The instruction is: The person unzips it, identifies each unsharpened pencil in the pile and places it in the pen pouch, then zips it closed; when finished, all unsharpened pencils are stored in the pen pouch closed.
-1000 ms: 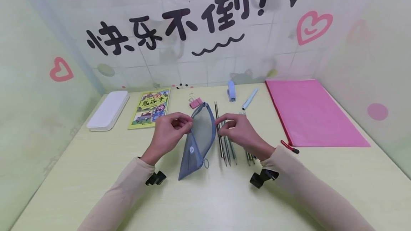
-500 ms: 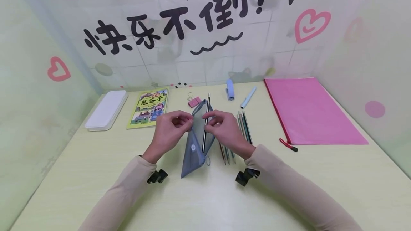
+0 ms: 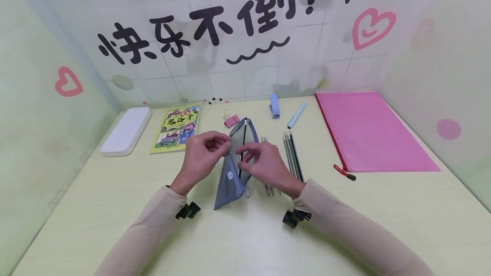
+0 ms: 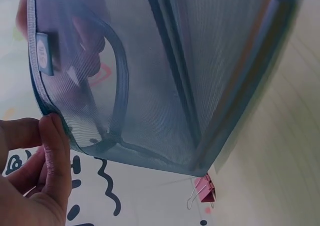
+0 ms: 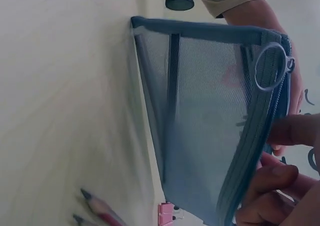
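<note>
A blue mesh zip pouch [image 3: 226,193] stands on edge on the table, its mouth spread apart. My left hand [image 3: 203,152] pinches the pouch's left rim between thumb and fingers, as the left wrist view confirms with fingertips [image 4: 57,156] on the band. My right hand [image 3: 264,163] holds a black pencil [image 3: 244,133] at the mouth; its lower part is inside the pouch. A ring pull [image 5: 257,70] hangs at the zip's near end in the right wrist view. Several pencils [image 3: 269,190] lie partly hidden beneath my right hand, and more pencils [image 3: 293,152] lie right of it.
Behind the pouch sits a pink binder clip [image 3: 232,121]. A blue stapler [image 3: 274,106] and a light blue pen [image 3: 296,115] lie farther back. At left are a yellow book [image 3: 176,129] and a white case [image 3: 126,132]; at right, a pink zip folder [image 3: 377,133].
My right hand took the black pencil from the pencils beside the pouch, brought it left over the mouth, and lowered it inside. My left hand kept its grip on the rim.
</note>
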A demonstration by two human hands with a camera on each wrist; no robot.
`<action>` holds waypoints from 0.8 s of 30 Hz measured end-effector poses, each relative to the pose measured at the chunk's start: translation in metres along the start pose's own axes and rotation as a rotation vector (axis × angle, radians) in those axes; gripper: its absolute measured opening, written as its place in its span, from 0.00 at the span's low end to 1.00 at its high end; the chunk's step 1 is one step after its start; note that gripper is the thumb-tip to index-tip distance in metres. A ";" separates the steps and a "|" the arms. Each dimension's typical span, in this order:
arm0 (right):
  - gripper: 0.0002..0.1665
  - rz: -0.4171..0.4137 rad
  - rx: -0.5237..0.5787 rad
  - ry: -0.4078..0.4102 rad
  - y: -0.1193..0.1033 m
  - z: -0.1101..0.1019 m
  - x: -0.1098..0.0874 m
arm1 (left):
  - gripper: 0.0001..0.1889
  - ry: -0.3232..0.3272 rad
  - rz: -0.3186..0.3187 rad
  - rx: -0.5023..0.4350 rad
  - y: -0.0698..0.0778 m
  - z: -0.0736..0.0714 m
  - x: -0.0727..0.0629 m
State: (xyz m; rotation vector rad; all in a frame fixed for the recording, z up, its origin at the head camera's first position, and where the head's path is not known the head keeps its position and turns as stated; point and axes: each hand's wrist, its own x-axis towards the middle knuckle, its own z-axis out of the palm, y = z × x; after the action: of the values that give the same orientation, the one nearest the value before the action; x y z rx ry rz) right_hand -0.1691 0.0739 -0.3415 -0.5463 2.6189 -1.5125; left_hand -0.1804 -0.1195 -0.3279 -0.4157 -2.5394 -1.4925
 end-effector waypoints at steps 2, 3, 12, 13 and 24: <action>0.17 -0.038 -0.037 -0.024 0.001 -0.002 -0.001 | 0.07 0.001 0.002 0.000 0.000 -0.001 0.000; 0.16 -0.057 -0.052 -0.027 0.002 -0.004 -0.002 | 0.07 0.002 0.003 0.001 0.000 -0.001 0.000; 0.10 -0.036 -0.098 0.059 0.026 -0.042 -0.005 | 0.06 0.016 0.009 0.000 -0.001 -0.005 -0.001; 0.10 -0.017 -0.115 0.055 0.031 -0.048 -0.006 | 0.06 0.016 0.010 0.003 -0.001 -0.005 -0.001; 0.11 0.145 -0.293 -0.051 0.071 -0.086 -0.016 | 0.07 0.001 0.009 0.025 -0.005 -0.007 -0.002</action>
State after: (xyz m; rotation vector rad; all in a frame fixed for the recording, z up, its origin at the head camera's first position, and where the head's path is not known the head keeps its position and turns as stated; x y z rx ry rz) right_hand -0.1939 0.1826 -0.3598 -0.3968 2.7878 -1.0681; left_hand -0.1800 -0.1280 -0.3291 -0.4228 -2.5494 -1.4561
